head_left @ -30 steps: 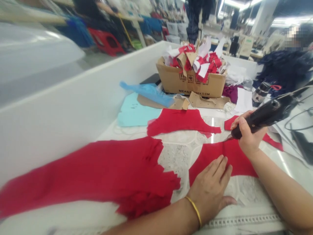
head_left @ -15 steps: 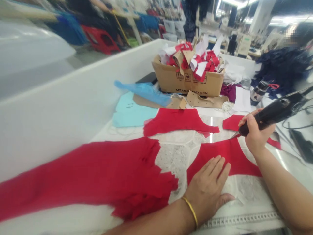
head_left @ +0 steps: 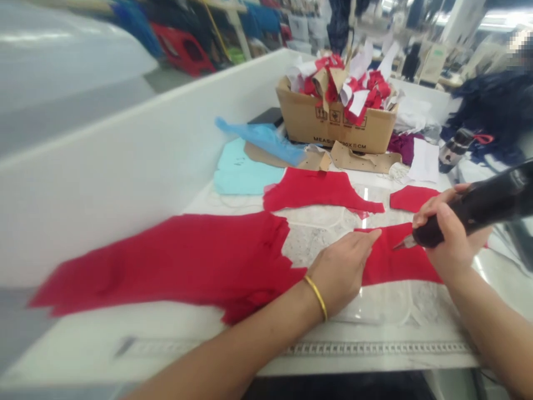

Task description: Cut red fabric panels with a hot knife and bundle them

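Note:
On the clear pattern sheet lies a curved red fabric piece (head_left: 385, 264). My left hand (head_left: 343, 266), with a gold bangle at the wrist, pinches that piece near its upper left edge, its fingers pressed together. In my right hand (head_left: 452, 239) is a black hand-held power tool (head_left: 495, 200), gripped near its front end. The tool's pointed metal tip points left over the red piece; I cannot tell whether it touches. A larger stack of red fabric (head_left: 179, 261) with jagged edges lies to the left. Two more red pieces, one wide (head_left: 316, 191) and one small (head_left: 412, 198), lie farther back.
A cardboard box (head_left: 333, 125) of red, white and brown scraps stands at the back. Before it are light-blue sheets (head_left: 245, 172) and brown card strips (head_left: 366, 161). A bottle (head_left: 456, 147) stands right. A ruler strip (head_left: 375, 348) runs along the front; a white wall (head_left: 125, 133) borders the left.
My left hand has gone from lying flat on the red piece to pinching near its edge. The tool's tip has moved from the top edge to over the piece. The camera view has shifted.

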`<action>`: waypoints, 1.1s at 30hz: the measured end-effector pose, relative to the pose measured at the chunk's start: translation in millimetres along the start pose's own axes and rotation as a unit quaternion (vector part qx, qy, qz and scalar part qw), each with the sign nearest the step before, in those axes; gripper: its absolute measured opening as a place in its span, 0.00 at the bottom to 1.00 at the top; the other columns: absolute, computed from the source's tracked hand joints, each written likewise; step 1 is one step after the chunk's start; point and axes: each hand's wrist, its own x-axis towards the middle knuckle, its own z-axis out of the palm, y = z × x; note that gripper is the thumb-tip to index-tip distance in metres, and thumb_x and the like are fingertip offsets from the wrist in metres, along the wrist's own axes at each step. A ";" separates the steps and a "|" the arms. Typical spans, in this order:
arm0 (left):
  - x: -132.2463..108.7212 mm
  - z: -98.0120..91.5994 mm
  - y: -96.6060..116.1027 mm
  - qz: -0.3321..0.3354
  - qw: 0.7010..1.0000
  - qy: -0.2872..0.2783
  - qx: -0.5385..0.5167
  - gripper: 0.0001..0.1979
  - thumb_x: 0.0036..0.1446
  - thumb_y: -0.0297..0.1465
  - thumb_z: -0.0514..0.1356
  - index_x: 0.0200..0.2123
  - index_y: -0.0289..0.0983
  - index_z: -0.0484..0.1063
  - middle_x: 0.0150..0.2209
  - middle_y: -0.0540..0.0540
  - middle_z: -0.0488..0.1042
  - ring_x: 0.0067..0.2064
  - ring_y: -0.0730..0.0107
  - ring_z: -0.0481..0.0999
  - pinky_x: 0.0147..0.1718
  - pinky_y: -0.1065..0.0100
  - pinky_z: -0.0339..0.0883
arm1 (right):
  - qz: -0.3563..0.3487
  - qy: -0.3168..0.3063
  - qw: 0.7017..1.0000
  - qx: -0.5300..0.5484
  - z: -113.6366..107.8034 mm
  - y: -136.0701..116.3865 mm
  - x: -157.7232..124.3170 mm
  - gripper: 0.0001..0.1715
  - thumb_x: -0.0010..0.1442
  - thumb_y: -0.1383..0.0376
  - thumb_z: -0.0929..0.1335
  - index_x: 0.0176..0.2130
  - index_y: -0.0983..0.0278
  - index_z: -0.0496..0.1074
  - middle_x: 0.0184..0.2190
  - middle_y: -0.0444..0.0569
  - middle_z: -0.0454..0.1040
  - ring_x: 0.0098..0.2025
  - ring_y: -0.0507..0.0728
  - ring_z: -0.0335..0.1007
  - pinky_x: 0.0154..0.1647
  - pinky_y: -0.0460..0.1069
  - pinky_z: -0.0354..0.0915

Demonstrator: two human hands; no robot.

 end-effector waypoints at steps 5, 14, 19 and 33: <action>2.7 -11.6 2.7 -0.059 0.990 -0.095 -0.088 0.22 0.66 0.22 0.48 0.59 0.35 0.68 0.55 0.40 0.78 0.55 0.62 0.78 0.57 0.57 0.72 | 0.050 -0.115 0.992 0.000 13.9 -21.5 -36.1 0.15 0.63 0.62 0.72 0.48 0.54 0.67 0.27 0.39 0.69 0.25 0.54 0.70 0.26 0.52 0.72; 6.6 7.6 -3.7 -0.102 0.977 -0.135 -0.134 0.21 0.60 0.25 0.57 0.57 0.40 0.70 0.50 0.44 0.80 0.50 0.56 0.79 0.48 0.60 0.75 | 0.019 -0.152 0.987 0.058 39.0 -22.0 -47.0 0.17 0.67 0.67 0.68 0.53 0.51 0.68 0.29 0.40 0.69 0.24 0.53 0.66 0.30 0.54 0.75; 6.8 9.1 -4.7 -0.102 0.979 -0.135 -0.115 0.19 0.61 0.26 0.58 0.55 0.39 0.70 0.48 0.44 0.80 0.48 0.58 0.79 0.48 0.60 0.74 | 0.008 -0.149 0.986 0.080 42.5 -17.2 -49.7 0.16 0.66 0.71 0.68 0.50 0.54 0.68 0.30 0.39 0.70 0.26 0.51 0.67 0.30 0.51 0.75; -2.2 3.0 3.3 -0.014 0.994 -0.083 -0.076 0.26 0.58 0.16 0.50 0.58 0.34 0.69 0.51 0.42 0.79 0.52 0.62 0.78 0.52 0.58 0.75 | 0.019 -0.062 0.997 0.045 7.6 -24.0 -42.4 0.16 0.62 0.69 0.71 0.50 0.56 0.70 0.28 0.40 0.71 0.24 0.53 0.68 0.23 0.50 0.69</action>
